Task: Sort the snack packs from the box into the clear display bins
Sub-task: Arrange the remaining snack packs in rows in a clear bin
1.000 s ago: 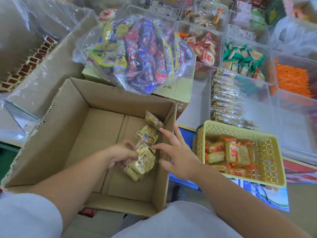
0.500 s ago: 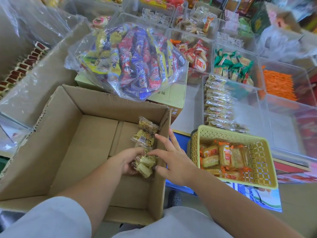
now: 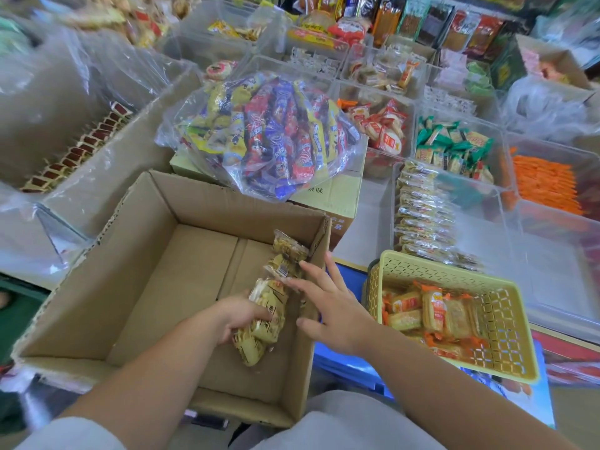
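In the head view we see an open brown cardboard box (image 3: 181, 287). Low against its right wall, our left hand (image 3: 240, 316) curls its fingers round a bunch of yellow-wrapped snack packs (image 3: 264, 326). Our right hand (image 3: 328, 306) reaches over that wall with fingers spread, its fingertips touching another clear-wrapped pack (image 3: 279, 267) leaning there. Just right of the box sits a yellow plastic lattice basket (image 3: 438, 271) of orange-wrapped cakes, with the clear display bins (image 3: 535, 254) beyond it.

Clear candy bag (image 3: 259, 134) atop carton (image 3: 337, 193)
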A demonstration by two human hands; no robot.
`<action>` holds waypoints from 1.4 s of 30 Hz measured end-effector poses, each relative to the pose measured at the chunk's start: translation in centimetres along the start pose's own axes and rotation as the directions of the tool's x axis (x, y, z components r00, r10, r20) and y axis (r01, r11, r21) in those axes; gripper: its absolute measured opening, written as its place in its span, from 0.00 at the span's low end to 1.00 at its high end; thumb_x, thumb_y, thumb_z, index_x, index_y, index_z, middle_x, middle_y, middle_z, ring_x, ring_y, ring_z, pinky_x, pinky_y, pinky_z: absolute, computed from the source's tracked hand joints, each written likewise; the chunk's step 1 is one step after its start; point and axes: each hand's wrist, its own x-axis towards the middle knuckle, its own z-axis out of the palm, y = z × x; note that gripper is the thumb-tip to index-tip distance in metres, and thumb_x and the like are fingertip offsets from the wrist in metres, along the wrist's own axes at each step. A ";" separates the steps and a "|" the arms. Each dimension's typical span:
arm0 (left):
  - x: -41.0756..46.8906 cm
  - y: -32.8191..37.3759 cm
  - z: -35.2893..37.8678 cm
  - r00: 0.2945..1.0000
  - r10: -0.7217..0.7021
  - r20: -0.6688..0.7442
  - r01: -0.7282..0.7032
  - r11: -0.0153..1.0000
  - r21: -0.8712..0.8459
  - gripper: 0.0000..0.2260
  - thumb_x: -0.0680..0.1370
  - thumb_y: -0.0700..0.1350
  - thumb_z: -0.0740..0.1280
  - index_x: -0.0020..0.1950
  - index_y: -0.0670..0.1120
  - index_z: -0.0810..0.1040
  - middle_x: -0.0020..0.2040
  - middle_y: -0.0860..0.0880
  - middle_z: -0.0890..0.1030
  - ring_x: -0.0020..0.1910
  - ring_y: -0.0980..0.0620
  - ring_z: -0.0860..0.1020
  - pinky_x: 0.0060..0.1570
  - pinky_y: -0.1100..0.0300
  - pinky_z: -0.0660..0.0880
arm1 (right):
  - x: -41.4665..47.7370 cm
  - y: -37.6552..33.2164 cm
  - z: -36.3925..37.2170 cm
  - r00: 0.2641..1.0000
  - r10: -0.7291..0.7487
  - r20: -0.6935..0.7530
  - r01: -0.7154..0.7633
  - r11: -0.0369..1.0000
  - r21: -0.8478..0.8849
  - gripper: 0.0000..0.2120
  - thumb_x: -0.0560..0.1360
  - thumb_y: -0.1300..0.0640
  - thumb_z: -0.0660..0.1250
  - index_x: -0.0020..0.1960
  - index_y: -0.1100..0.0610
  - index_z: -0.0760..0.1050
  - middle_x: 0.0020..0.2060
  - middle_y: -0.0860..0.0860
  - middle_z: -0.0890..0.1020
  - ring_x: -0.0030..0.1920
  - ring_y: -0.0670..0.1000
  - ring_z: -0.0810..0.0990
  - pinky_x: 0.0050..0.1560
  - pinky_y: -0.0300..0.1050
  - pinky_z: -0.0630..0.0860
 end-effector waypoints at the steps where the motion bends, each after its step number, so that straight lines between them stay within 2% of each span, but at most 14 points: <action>1: -0.7 -0.1 -0.7 0.999 0.023 -0.031 -0.023 1.000 -0.002 0.21 0.75 0.40 0.76 0.65 0.44 0.74 0.55 0.40 0.85 0.52 0.41 0.85 0.54 0.42 0.83 | 0.0 0.1 0.0 1.000 -0.007 -0.005 0.007 1.000 0.001 0.36 0.75 0.43 0.63 0.79 0.35 0.52 0.80 0.36 0.46 0.75 0.43 0.23 0.73 0.70 0.60; 4: -3.9 -0.3 -2.3 0.991 0.093 -0.100 -0.099 0.994 -0.055 0.22 0.75 0.39 0.76 0.65 0.48 0.74 0.48 0.45 0.88 0.43 0.46 0.87 0.47 0.45 0.85 | 0.1 0.2 -0.1 1.000 -0.024 -0.002 0.024 1.000 0.004 0.41 0.76 0.38 0.64 0.81 0.37 0.44 0.80 0.35 0.45 0.75 0.43 0.23 0.74 0.70 0.58; 7: -7.8 -0.1 -2.3 0.962 0.205 -0.180 -0.227 0.968 -0.110 0.22 0.75 0.38 0.75 0.65 0.52 0.74 0.51 0.47 0.88 0.46 0.46 0.87 0.51 0.42 0.84 | -0.2 0.0 -1.1 0.997 -0.080 0.019 0.079 0.995 0.055 0.42 0.77 0.37 0.65 0.80 0.36 0.40 0.80 0.36 0.45 0.77 0.45 0.27 0.76 0.70 0.54; 10: -11.6 1.1 -0.3 0.913 0.316 -0.256 -0.374 0.900 -0.223 0.22 0.76 0.34 0.73 0.66 0.51 0.75 0.52 0.46 0.88 0.49 0.43 0.87 0.46 0.44 0.85 | -1.0 0.5 -3.7 0.983 -0.176 -0.054 0.183 0.970 0.159 0.39 0.80 0.45 0.66 0.80 0.36 0.43 0.81 0.39 0.49 0.81 0.48 0.49 0.78 0.58 0.59; 12: -13.9 2.7 1.6 0.882 0.383 -0.275 -0.457 0.840 -0.292 0.23 0.77 0.32 0.72 0.68 0.48 0.75 0.54 0.43 0.87 0.50 0.42 0.87 0.40 0.49 0.85 | -2.0 1.4 -6.1 0.966 -0.218 -0.138 0.243 0.949 0.199 0.38 0.81 0.51 0.67 0.79 0.32 0.46 0.80 0.39 0.53 0.73 0.40 0.65 0.75 0.47 0.63; 14: -16.1 4.6 3.9 0.859 0.445 -0.251 -0.510 0.776 -0.370 0.24 0.75 0.33 0.75 0.67 0.49 0.76 0.56 0.42 0.87 0.50 0.41 0.87 0.40 0.48 0.84 | -3.2 2.8 -8.7 0.953 -0.225 -0.203 0.276 0.921 0.274 0.38 0.81 0.55 0.66 0.77 0.29 0.47 0.76 0.34 0.58 0.62 0.31 0.70 0.68 0.39 0.68; 18: -18.6 8.2 9.5 0.847 0.516 -0.123 -0.513 0.736 -0.443 0.30 0.64 0.43 0.78 0.67 0.53 0.80 0.61 0.40 0.85 0.59 0.35 0.83 0.59 0.34 0.77 | -6.7 6.4 -13.6 0.918 -0.257 -0.301 0.362 0.855 0.372 0.37 0.82 0.57 0.65 0.76 0.26 0.49 0.68 0.23 0.65 0.68 0.32 0.69 0.63 0.35 0.72; 22: -17.6 10.8 15.8 0.846 0.531 -0.045 -0.461 0.688 -0.561 0.21 0.62 0.39 0.76 0.55 0.48 0.88 0.55 0.38 0.86 0.48 0.42 0.87 0.43 0.49 0.85 | -10.8 11.4 -17.3 0.877 -0.327 -0.352 0.445 0.831 0.335 0.41 0.80 0.61 0.67 0.79 0.31 0.48 0.72 0.31 0.65 0.69 0.39 0.72 0.62 0.42 0.75; 25: -16.0 12.3 20.3 0.867 0.497 0.025 -0.407 0.737 -0.540 0.26 0.61 0.41 0.76 0.59 0.42 0.86 0.58 0.34 0.84 0.50 0.39 0.85 0.51 0.44 0.84 | -13.5 15.7 -19.7 0.856 -0.342 -0.388 0.480 0.805 0.348 0.45 0.78 0.64 0.70 0.80 0.34 0.48 0.74 0.35 0.65 0.69 0.43 0.73 0.61 0.39 0.76; 29: -14.8 14.6 25.2 0.882 0.439 0.173 -0.313 0.818 -0.483 0.24 0.61 0.39 0.75 0.58 0.41 0.86 0.56 0.33 0.84 0.48 0.39 0.86 0.47 0.47 0.84 | -16.4 20.0 -21.7 0.848 -0.399 -0.349 0.508 0.799 0.321 0.52 0.69 0.76 0.66 0.78 0.33 0.57 0.76 0.39 0.63 0.72 0.44 0.71 0.62 0.39 0.75; 33: -13.7 17.1 27.6 0.907 0.381 0.181 -0.290 0.875 -0.388 0.39 0.56 0.39 0.80 0.67 0.37 0.79 0.66 0.28 0.77 0.57 0.34 0.76 0.62 0.38 0.71 | -18.0 22.9 -22.5 0.799 -0.487 -0.352 0.591 0.743 0.313 0.46 0.66 0.81 0.67 0.74 0.43 0.71 0.79 0.44 0.61 0.76 0.49 0.67 0.63 0.40 0.75; 37: -12.0 19.5 29.2 0.896 0.391 0.212 -0.284 0.870 -0.404 0.42 0.48 0.43 0.86 0.61 0.35 0.83 0.54 0.34 0.85 0.47 0.40 0.85 0.51 0.46 0.82 | -18.9 25.9 -23.2 0.787 -0.503 -0.357 0.611 0.716 0.337 0.40 0.64 0.82 0.68 0.65 0.46 0.79 0.79 0.45 0.62 0.77 0.51 0.66 0.66 0.47 0.74; 40: -9.9 20.6 30.2 0.920 0.364 0.143 -0.269 0.854 -0.446 0.47 0.46 0.46 0.87 0.62 0.34 0.81 0.53 0.35 0.83 0.47 0.39 0.83 0.55 0.45 0.78 | -18.8 28.5 -23.8 0.831 -0.433 -0.348 0.545 0.755 0.363 0.36 0.64 0.81 0.72 0.61 0.47 0.81 0.78 0.43 0.65 0.77 0.48 0.65 0.68 0.50 0.73; 42: -8.5 21.3 30.9 0.932 0.353 0.089 -0.268 0.830 -0.488 0.38 0.47 0.47 0.87 0.56 0.38 0.83 0.51 0.38 0.83 0.46 0.39 0.82 0.53 0.47 0.78 | -18.5 30.7 -24.0 0.852 -0.376 -0.364 0.502 0.785 0.364 0.32 0.66 0.77 0.75 0.60 0.47 0.82 0.75 0.41 0.70 0.76 0.46 0.66 0.71 0.45 0.70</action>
